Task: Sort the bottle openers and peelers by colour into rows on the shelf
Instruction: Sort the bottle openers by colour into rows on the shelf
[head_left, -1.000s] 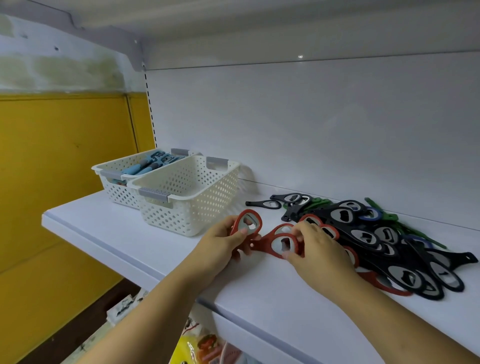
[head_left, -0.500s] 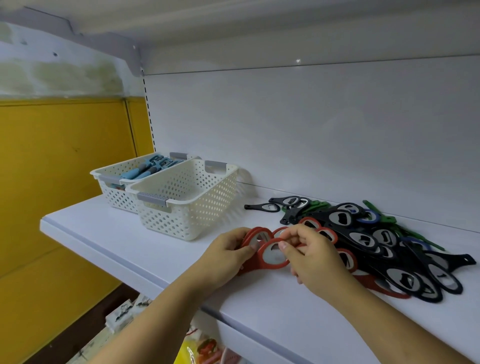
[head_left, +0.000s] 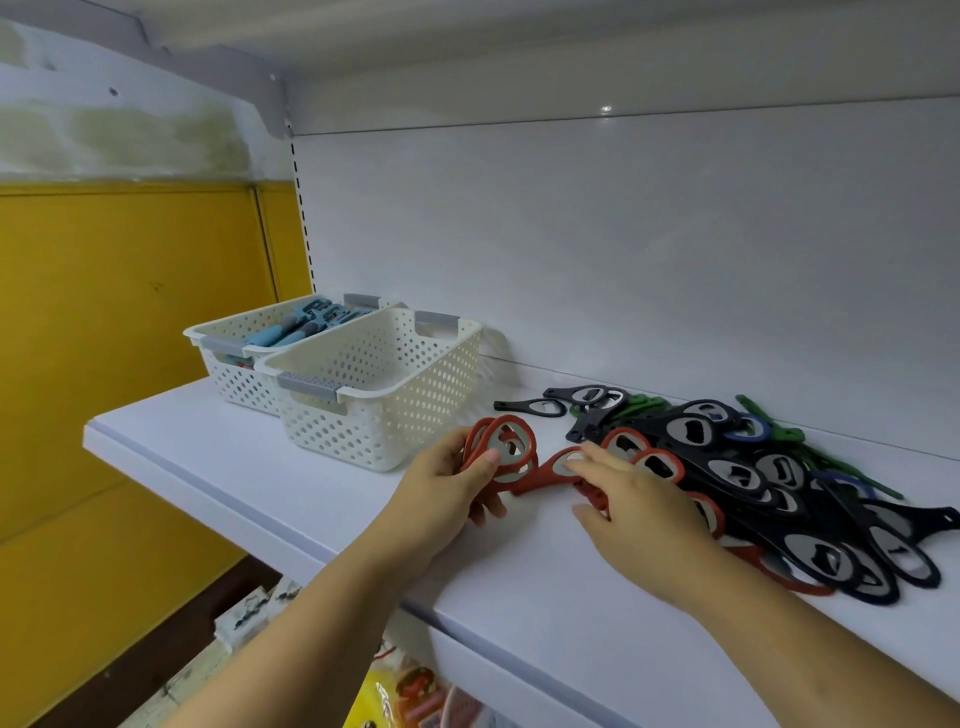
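A pile of bottle openers in black, red, green and blue lies on the white shelf, right of centre. My left hand grips a small stack of red openers, thumb on top. My right hand lies over the pile's left edge, its fingers on another red opener lying on the shelf. Blue peelers fill the far basket at the left.
A second white perforated basket stands just left of my left hand, with nothing seen in it. The shelf's back panel rises behind the pile. A yellow wall is at the left. Packaged goods show below the shelf's front edge.
My hands have drawn apart. The left hand keeps the stacked red openers, and the right hand has moved right, back to the pile, onto another red opener.
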